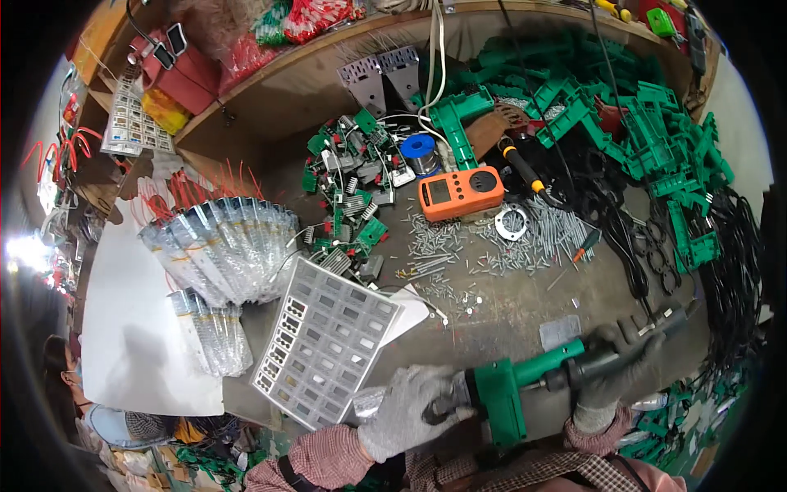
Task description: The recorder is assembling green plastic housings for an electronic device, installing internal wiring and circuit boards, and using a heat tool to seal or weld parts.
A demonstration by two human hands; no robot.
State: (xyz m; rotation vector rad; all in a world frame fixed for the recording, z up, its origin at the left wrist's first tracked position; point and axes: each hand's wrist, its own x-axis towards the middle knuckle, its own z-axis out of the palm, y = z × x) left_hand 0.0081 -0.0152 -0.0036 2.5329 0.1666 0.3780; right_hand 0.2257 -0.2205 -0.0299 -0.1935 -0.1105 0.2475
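Note:
Low in the head view, my left hand (414, 410), in a grey knit glove, is closed around the black end of a green plastic housing (500, 402). The housing has a green arm reaching to the right. My right hand (619, 377), also gloved, wraps a dark electric screwdriver (586, 366). Its tip points left at the housing's side; whether it touches a screw I cannot tell. A small clear plastic piece (560, 332) lies on the table beyond the screwdriver. Left of my left hand rests a grey compartment tray (324, 348) with black parts in one column.
Loose screws (525, 246) spread mid-table below an orange meter (461, 193) and a solder spool (420, 152). Small circuit assemblies (348, 189) are heaped left of them. Clear tubes with wires (225, 246) lie on white board. Green housings (656, 139) and black cables (734, 279) crowd the right.

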